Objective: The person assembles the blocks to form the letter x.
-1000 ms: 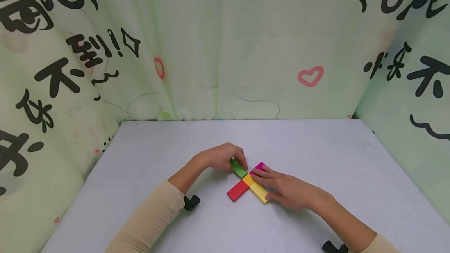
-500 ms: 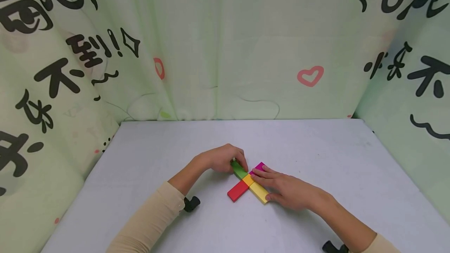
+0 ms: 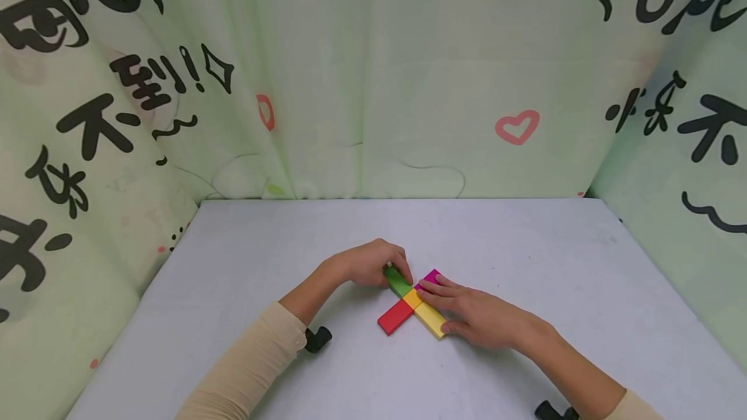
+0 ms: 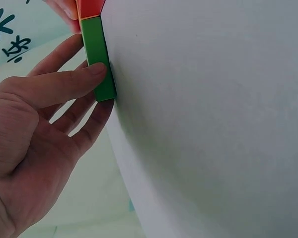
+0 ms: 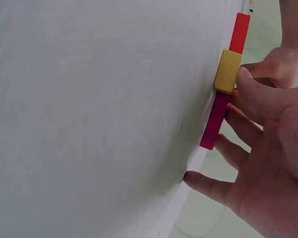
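Several coloured blocks lie together as a cross on the white table. An orange piece [image 3: 412, 299] forms its middle, with a red block [image 3: 395, 317], a yellow block [image 3: 430, 321], a magenta block [image 3: 432, 275] and a green block [image 3: 398, 281] around it. My left hand [image 3: 371, 263] pinches the green block's outer end, thumb on one side as the left wrist view shows. With fairly straight fingers, my right hand [image 3: 478, 314] rests over the magenta and orange pieces, partly hiding the magenta one. Its thumb [image 5: 246, 79] touches the yellow block in the right wrist view.
The white tabletop [image 3: 303, 225] extends around the blocks. A pale green curtain [image 3: 432, 83] with black writing and hearts stands behind and at both sides. Black wrist-worn devices show at the left wrist [image 3: 318, 338] and lower right.
Both hands stay in nearly the same place. Compared with one second ago, the green block sits slightly rotated or shifted against the orange piece, under the left fingers.
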Available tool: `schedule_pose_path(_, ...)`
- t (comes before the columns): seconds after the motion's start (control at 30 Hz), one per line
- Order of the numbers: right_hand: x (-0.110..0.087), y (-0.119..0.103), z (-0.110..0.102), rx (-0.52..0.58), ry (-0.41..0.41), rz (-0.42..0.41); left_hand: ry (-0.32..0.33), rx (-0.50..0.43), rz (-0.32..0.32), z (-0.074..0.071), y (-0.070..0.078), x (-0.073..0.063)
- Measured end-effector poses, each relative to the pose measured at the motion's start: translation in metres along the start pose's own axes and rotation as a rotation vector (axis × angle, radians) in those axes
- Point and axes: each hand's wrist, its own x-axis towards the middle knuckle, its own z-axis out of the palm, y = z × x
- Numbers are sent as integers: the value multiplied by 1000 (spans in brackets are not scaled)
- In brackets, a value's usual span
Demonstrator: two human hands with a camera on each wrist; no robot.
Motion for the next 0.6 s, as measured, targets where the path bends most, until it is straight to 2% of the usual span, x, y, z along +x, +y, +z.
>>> schedule_pose_path(0.6,1,-1,0,-75,23,16,6,40,-21,3,5,-1)
